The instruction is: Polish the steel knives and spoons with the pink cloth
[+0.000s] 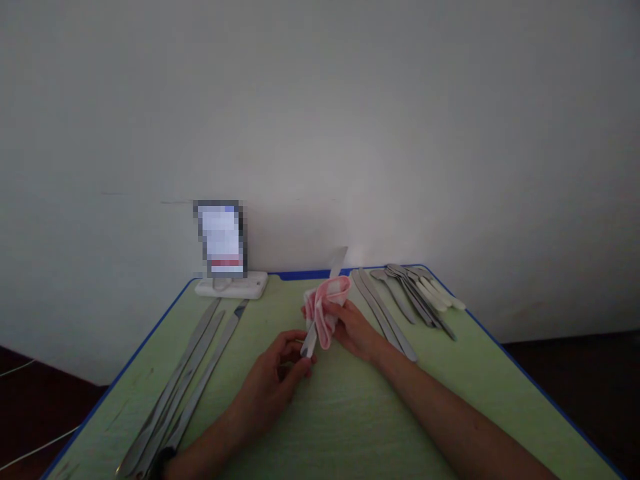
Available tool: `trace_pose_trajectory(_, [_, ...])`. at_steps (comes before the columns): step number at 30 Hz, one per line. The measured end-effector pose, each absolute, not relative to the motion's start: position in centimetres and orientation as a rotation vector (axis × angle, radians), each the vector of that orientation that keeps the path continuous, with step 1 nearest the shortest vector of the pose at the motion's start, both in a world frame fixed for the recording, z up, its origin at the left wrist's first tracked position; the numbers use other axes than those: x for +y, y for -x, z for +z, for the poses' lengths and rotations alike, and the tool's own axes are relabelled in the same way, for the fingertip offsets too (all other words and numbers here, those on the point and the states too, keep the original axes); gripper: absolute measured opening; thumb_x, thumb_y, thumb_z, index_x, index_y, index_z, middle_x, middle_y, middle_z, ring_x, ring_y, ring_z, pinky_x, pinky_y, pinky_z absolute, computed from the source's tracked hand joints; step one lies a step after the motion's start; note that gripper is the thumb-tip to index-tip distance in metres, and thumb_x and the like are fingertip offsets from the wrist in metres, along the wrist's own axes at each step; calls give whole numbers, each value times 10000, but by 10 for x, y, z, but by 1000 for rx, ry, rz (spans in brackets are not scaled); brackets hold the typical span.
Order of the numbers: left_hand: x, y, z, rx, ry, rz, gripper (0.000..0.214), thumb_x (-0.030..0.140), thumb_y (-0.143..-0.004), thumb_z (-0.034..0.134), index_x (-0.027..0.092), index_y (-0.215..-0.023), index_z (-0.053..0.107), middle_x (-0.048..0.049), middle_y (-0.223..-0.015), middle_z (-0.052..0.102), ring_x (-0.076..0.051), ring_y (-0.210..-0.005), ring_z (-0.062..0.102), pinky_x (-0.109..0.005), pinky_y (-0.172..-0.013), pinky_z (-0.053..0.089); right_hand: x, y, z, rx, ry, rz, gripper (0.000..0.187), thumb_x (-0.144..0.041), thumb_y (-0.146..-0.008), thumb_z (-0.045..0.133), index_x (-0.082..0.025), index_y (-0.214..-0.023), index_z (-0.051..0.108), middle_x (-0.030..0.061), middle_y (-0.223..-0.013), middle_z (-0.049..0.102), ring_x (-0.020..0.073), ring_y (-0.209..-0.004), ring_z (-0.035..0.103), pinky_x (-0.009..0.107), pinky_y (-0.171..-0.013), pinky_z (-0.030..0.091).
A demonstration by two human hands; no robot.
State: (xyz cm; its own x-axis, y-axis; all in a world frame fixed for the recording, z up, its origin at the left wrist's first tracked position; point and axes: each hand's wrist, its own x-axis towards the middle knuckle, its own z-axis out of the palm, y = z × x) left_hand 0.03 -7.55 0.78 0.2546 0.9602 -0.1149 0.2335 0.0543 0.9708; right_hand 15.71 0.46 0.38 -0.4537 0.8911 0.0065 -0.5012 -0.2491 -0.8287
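Observation:
My left hand [280, 373] pinches the handle end of a table knife [311, 340] over the middle of the green table [350, 413]. The knife runs up and away, its blade tip [339, 260] showing above a pink and white cloth [326, 307]. My right hand [356, 328] is closed on that cloth, which is wrapped round the knife's blade. Both forearms come in from the bottom edge.
Several long knives [190, 380] lie in a row at the left. Two knives [383, 313] lie right of my hand, and beyond them a pile of spoons and white-handled cutlery [420, 293]. A blurred phone on a white stand [231, 283] is at the back against the wall.

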Motion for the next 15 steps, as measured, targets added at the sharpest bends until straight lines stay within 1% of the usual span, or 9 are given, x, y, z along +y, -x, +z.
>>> trace_pose_trajectory(3, [-76,0,10,1207,-1467,788,280,334,-829,543,171,-1055,513,-35,-874,634,-157,-768,578,-233,-637,441,5,-158,1,-1003,635,1857,245,-337,-656,757,-157,-771,638,16,-733,647,143,-705,583,269,-708,445])
trace_pose_trajectory(4, [-76,1,10,1216,-1481,770,265,338,-826,546,170,-1030,528,-30,-853,639,-152,-742,577,-231,-629,435,5,-159,0,-1002,660,1855,247,-318,-640,771,-159,-771,635,7,-730,641,130,-682,567,256,-689,437])
trace_pose_trajectory(6, [-76,1,10,1235,-1500,729,241,367,-840,518,169,-976,548,-14,-783,639,-128,-624,546,-219,-559,407,6,-159,-2,-1005,692,1849,263,-306,-625,786,-166,-784,630,-1,-744,635,113,-658,539,238,-662,422])
trace_pose_trajectory(9, [-76,2,10,1255,-1528,698,271,412,-874,443,170,-835,558,3,-702,619,-92,-487,458,-208,-485,365,7,-160,-3,-1043,700,1842,283,-344,-634,781,-175,-800,625,3,-775,631,109,-656,520,230,-646,411])
trace_pose_trajectory(12, [-76,3,9,1254,-1558,698,311,418,-886,426,170,-744,549,2,-678,614,-88,-478,452,-206,-491,374,7,-162,-1,-1147,729,1801,285,-376,-648,766,-179,-794,620,-4,-761,616,110,-653,514,228,-633,403])
trace_pose_trajectory(15, [-75,3,7,1239,-1583,691,327,423,-889,427,169,-734,564,4,-659,612,-93,-484,461,-203,-490,376,5,-164,3,-1317,800,1751,289,-401,-649,756,-173,-753,611,-13,-701,593,112,-624,503,230,-609,394])
